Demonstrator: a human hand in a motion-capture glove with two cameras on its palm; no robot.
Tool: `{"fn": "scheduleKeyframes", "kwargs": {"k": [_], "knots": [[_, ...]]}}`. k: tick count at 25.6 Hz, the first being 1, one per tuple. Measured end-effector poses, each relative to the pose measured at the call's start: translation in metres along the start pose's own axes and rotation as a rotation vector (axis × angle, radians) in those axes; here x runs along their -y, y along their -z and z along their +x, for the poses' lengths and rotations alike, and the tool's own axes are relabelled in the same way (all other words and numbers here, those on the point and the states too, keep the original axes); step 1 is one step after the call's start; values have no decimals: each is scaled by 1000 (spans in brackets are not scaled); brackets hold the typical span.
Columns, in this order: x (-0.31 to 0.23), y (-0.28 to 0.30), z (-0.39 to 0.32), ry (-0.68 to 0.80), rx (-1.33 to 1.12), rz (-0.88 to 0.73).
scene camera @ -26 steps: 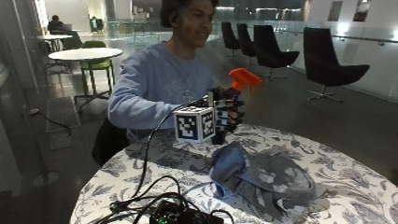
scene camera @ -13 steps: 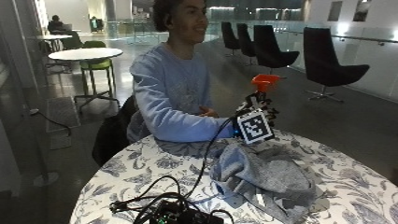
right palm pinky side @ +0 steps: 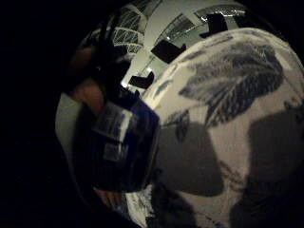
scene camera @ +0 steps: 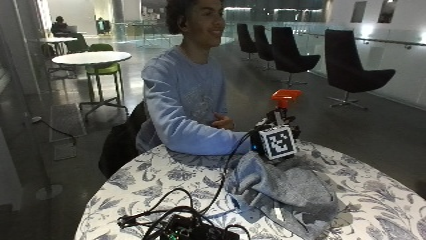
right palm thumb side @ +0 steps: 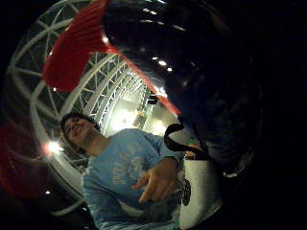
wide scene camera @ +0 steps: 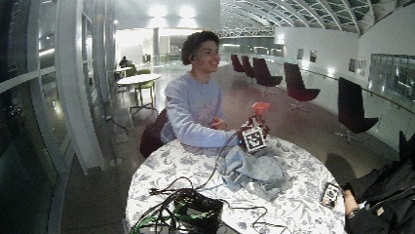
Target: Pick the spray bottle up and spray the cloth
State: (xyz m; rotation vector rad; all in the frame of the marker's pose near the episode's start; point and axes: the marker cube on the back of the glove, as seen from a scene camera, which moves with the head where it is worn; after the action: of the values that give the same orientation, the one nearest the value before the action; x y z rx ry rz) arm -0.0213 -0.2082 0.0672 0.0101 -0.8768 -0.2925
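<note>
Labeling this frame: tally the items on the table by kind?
Spray bottle, held in the gloved right hand: 1
Grey cloth: 1
Electronics box with cables: 1
Phone: 1
Total: 4

The person sits at the far side, right arm stretched forward in a light blue sleeve (scene camera: 190, 137), forearm low and level. The gloved right hand (scene camera: 266, 136) is upright at the end of it, fingers curled round the bottle (scene camera: 283, 107) it holds, the wrist straight. The bare left hand (scene camera: 223, 121) rests close to the chest, fingers loosely bent and holding nothing, partly hidden behind the right arm.
</note>
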Motion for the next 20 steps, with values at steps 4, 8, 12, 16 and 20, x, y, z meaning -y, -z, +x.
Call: {"fn": "scheduleKeyframes", "kwargs": {"k": [4, 8, 12, 16, 20], "knots": [[-18, 14, -27, -34, 39, 49], [-75, 46, -55, -81, -109, 34], [-140, 81, -69, -203, -396, 52], [-205, 116, -86, -345, -556, 163], [-277, 144, -98, -457, -710, 282]]}}
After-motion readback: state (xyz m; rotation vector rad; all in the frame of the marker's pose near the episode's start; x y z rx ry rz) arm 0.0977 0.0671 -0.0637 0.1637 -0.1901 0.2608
